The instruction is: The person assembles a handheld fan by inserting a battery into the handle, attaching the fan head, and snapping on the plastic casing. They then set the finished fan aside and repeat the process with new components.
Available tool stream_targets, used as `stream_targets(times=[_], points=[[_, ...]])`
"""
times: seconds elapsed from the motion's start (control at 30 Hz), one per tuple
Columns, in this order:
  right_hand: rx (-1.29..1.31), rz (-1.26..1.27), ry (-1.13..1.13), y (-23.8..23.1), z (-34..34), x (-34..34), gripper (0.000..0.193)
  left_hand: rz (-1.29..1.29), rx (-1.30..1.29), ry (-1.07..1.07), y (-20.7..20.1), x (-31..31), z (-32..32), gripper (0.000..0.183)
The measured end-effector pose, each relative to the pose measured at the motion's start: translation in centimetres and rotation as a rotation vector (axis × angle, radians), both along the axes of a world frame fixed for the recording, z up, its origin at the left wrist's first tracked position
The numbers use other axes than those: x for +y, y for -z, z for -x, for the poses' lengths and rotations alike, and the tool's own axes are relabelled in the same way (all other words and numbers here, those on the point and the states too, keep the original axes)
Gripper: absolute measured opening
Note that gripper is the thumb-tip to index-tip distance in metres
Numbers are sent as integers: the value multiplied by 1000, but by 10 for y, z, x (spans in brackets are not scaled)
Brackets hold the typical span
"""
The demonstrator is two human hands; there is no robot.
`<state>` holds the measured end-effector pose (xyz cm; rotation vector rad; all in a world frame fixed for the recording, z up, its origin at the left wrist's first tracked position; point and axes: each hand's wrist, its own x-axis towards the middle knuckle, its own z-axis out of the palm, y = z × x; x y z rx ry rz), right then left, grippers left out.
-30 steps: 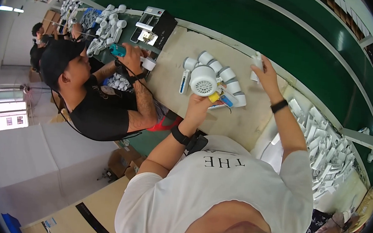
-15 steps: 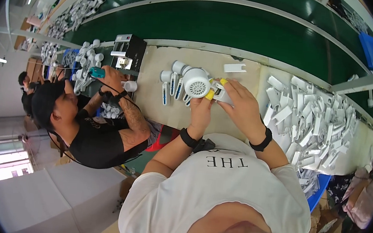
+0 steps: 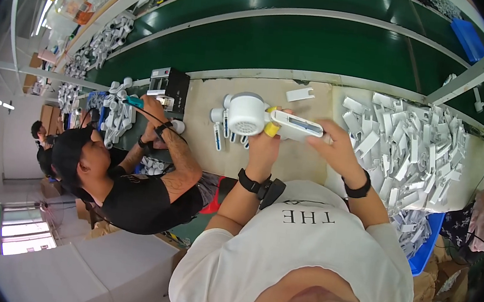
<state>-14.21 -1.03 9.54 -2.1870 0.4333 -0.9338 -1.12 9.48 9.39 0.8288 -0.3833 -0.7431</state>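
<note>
My left hand (image 3: 263,151) grips a white hair dryer (image 3: 246,115) around its neck, just below the round, grille-ended head. Yellow coverings show on the fingertips there. The dryer's handle points right, its long slot with a dark blue strip inside facing up. My right hand (image 3: 336,151) pinches the far end of this handle with thumb and fingers. Behind and left of the held dryer, several similar dryers (image 3: 218,131) lie on the bench with slotted handles toward me. Farther back sits a loose white handle cover (image 3: 300,94).
A large heap of white handle covers (image 3: 401,153) lies to the right, above a blue bin (image 3: 429,247) of more parts. At left a co-worker (image 3: 131,192) holds a teal tool (image 3: 134,102) near a black machine (image 3: 167,89). A green conveyor (image 3: 300,48) runs behind the bench.
The dryer has turned so its grille tips downward and its slotted handle shows, pointing right. My right hand has slid from the neck to the handle's end. The view has shifted slightly.
</note>
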Motion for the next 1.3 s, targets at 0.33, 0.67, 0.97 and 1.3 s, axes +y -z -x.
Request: stream_targets(times=[0.33, 0.67, 0.97, 1.3], points=[[-7, -438, -193, -13, 20, 18, 27, 124, 13, 238, -13, 6, 11, 30], [624, -589, -351, 62, 3, 32, 35, -623, -546, 268, 113, 17, -39, 34], [834, -383, -401, 76, 19, 22, 44, -1423, -1009, -626, 145, 92, -207, 23], [872, -362, -311, 91, 26, 27, 39, -1581, -612, -318, 193, 129, -226, 40]])
